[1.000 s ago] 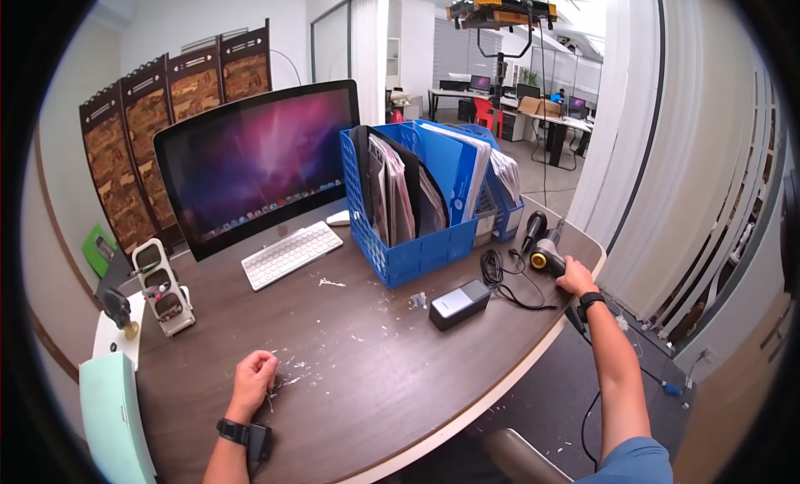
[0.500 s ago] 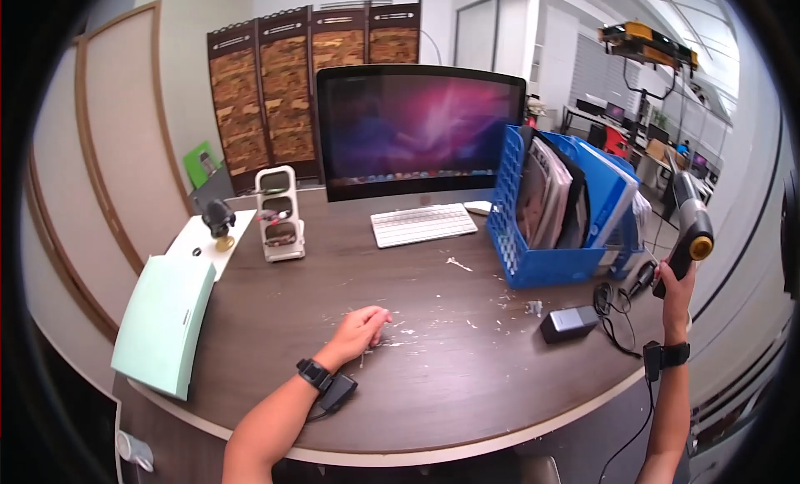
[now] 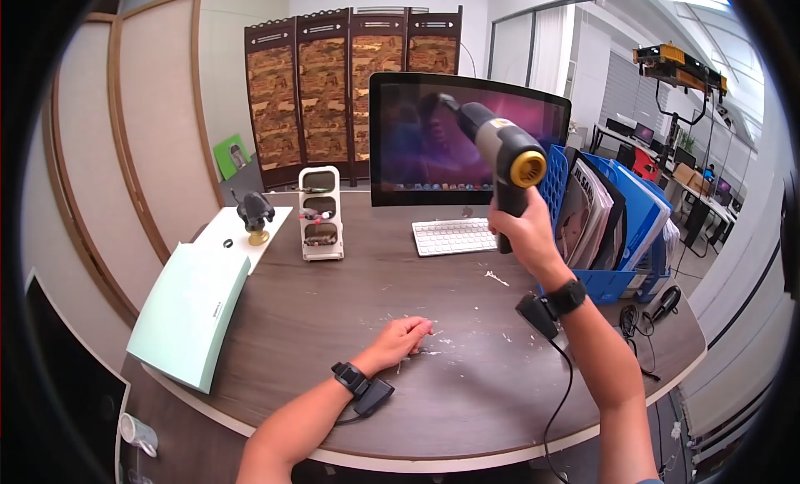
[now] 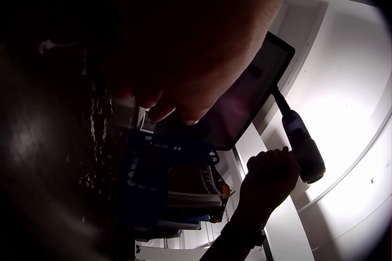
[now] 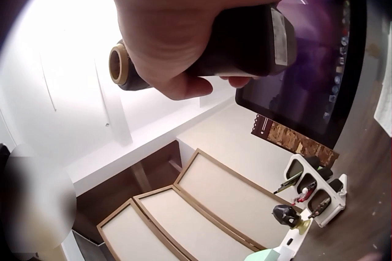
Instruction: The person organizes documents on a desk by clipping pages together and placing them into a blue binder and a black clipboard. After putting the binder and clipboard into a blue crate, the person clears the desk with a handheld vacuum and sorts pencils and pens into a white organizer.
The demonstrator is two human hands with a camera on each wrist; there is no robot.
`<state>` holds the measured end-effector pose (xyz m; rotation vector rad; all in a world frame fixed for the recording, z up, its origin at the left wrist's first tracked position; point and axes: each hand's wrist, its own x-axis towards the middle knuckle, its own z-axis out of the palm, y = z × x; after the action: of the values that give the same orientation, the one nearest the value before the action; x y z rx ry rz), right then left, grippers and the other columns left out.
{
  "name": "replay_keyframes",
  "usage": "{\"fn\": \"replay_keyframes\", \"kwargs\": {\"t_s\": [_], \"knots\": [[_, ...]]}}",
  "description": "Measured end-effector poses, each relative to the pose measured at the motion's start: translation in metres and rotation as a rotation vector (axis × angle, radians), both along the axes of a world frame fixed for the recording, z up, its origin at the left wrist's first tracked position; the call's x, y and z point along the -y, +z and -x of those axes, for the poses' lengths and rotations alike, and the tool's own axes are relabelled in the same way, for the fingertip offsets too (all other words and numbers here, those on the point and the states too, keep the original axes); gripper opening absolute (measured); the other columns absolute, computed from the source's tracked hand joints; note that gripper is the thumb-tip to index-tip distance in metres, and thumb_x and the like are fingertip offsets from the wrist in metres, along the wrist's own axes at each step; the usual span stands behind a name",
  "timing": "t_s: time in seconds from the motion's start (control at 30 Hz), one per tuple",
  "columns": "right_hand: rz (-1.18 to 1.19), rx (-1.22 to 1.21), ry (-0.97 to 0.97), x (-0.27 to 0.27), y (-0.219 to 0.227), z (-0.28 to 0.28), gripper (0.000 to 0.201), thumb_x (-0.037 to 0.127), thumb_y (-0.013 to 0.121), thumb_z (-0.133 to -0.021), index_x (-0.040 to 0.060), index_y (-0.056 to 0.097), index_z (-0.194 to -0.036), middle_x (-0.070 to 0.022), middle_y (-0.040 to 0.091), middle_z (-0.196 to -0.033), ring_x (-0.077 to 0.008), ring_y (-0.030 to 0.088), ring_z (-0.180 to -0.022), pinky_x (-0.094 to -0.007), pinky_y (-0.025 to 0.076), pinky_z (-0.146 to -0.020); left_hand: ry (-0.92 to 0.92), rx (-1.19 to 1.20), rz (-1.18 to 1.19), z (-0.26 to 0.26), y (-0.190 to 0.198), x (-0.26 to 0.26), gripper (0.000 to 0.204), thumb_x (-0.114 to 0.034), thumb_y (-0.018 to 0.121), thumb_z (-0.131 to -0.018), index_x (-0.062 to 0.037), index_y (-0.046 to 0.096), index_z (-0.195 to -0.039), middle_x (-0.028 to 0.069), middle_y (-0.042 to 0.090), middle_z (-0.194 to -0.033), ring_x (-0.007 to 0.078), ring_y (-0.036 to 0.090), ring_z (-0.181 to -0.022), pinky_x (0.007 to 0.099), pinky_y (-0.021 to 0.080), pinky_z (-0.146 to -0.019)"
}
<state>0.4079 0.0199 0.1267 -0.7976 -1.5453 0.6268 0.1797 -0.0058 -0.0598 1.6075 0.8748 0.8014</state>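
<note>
My right hand (image 3: 532, 232) grips the black handle of a pistol-shaped handheld tool (image 3: 498, 140), raised above the desk in front of the monitor (image 3: 392, 142). This tool has a grey and black body, a gold-ringed rear and a thin nozzle pointing to the upper left. In the right wrist view, the fingers wrap round its handle (image 5: 248, 41). Low on the desk (image 3: 300, 342), my left hand (image 3: 400, 342) rests with fingers loosely curled, holding nothing. Beside its fingertips lie small white scraps (image 3: 442, 342), scattered over the dark top.
A white keyboard (image 3: 454, 237) lies below the monitor. Right of it stands a blue file holder (image 3: 596, 284) full of folders. A cord (image 3: 629, 321) lies on the right. Leftward are a white pen organizer (image 3: 322, 252), a black figurine (image 3: 255, 209) and a mint-green box (image 3: 192, 305).
My right hand has lifted the pistol-shaped tool from the desk's right edge and carried it left, in front of the monitor. The view has turned left. My left hand stays on the desk.
</note>
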Motion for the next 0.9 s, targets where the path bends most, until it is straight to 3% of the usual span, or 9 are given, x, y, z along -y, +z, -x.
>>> {"fn": "replay_keyframes", "kwargs": {"t_s": [0.07,0.2,0.27,0.4,0.47,0.6,0.77,0.8,0.9], "knots": [[0.034,-0.004,0.067,-0.001,-0.001,0.006,0.029,0.009,0.065,-0.072,0.0004,0.053,-0.097,-0.0029,0.056,-0.076,-0.0103,0.054,-0.067,-0.0261,0.045,-0.062,-0.004,0.006,-0.012,0.0,-0.003,-0.001,0.033,-0.03,0.047,-0.101,-0.0021,0.061,-0.094,-0.0032,0.048,-0.062,0.0059,0.045,-0.058,0.0226,0.04,-0.056],[0.167,0.346,0.077,0.02,-0.018,-0.019,0.027,0.012,0.067,-0.069,0.0014,0.057,-0.092,-0.0024,0.058,-0.078,-0.0111,0.054,-0.069,-0.0256,0.046,-0.065,-0.006,0.013,-0.021,0.0,-0.006,-0.003,0.033,-0.031,0.047,-0.101,-0.0019,0.061,-0.093,-0.0033,0.048,-0.062,0.006,0.045,-0.058,0.0227,0.04,-0.056],[0.211,0.367,0.048,0.029,-0.033,-0.044,0.027,0.011,0.067,-0.067,0.0012,0.057,-0.09,-0.0021,0.057,-0.078,-0.0112,0.054,-0.067,-0.0256,0.046,-0.063,-0.033,0.001,-0.046,0.0,-0.01,-0.006,0.034,-0.031,0.047,-0.101,-0.002,0.061,-0.092,-0.0031,0.047,-0.062,0.0062,0.045,-0.058,0.0228,0.04,-0.056],[0.326,0.278,-0.126,0.045,-0.035,-0.081,0.037,0.006,0.063,-0.065,-0.001,0.053,-0.1,-0.0024,0.056,-0.078,-0.0113,0.053,-0.066,-0.0253,0.045,-0.06,-0.03,-0.009,-0.034,-0.002,-0.005,-0.003,0.034,-0.032,0.047,-0.101,-0.0021,0.061,-0.092,-0.003,0.047,-0.062,0.0064,0.045,-0.058,0.0231,0.04,-0.055],[0.206,0.217,-0.302,0.036,-0.043,-0.089,0.038,0.004,0.062,-0.066,-0.0008,0.053,-0.102,-0.002,0.056,-0.076,-0.011,0.052,-0.063,-0.0259,0.044,-0.059,-0.013,-0.012,-0.036,-0.003,-0.004,-0.002,0.034,-0.031,0.046,-0.101,-0.0023,0.061,-0.092,-0.0029,0.047,-0.061,0.0065,0.045,-0.057,0.0234,0.039,-0.054],[0.049,-0.014,-0.373,0.034,-0.044,-0.082,0.028,0.003,0.061,-0.07,0.0009,0.053,-0.097,-0.0009,0.054,-0.074,-0.0097,0.051,-0.063,-0.0252,0.043,-0.058,0.002,-0.028,-0.037,-0.002,-0.004,-0.003,0.034,-0.032,0.047,-0.101,-0.0026,0.061,-0.091,-0.0029,0.047,-0.061,0.0064,0.045,-0.057,0.0237,0.039,-0.053],[0.431,0.195,0.151,0.069,-0.031,-0.045,0.028,0.004,0.065,-0.063,0.0023,0.056,-0.089,-0.0033,0.059,-0.074,-0.0124,0.059,-0.065,-0.0254,0.048,-0.062,-0.125,-0.051,-0.054,-0.008,0.0,0.008,0.033,-0.033,0.052,-0.099,-0.0034,0.064,-0.091,-0.0023,0.05,-0.065,0.0067,0.045,-0.059,0.0241,0.04,-0.055],[0.501,0.317,0.231,0.07,-0.032,-0.036,0.029,0.005,0.066,-0.063,0.0017,0.057,-0.091,-0.003,0.06,-0.075,-0.0121,0.058,-0.066,-0.026,0.048,-0.062,-0.159,-0.075,-0.161,-0.014,-0.002,0.014,0.031,-0.033,0.055,-0.097,-0.0037,0.066,-0.092,0.0002,0.054,-0.068,0.0076,0.048,-0.065,0.0261,0.043,-0.059],[0.526,0.437,0.425,0.071,-0.046,0.0,0.035,0.006,0.066,-0.063,0.0012,0.056,-0.096,-0.003,0.06,-0.078,-0.0113,0.058,-0.069,-0.0264,0.049,-0.064,-0.292,-0.16,-0.255,-0.023,0.013,0.037,0.031,-0.034,0.058,-0.094,-0.0044,0.067,-0.094,0.0027,0.057,-0.071,0.0092,0.051,-0.068,0.0279,0.044,-0.064]]}}
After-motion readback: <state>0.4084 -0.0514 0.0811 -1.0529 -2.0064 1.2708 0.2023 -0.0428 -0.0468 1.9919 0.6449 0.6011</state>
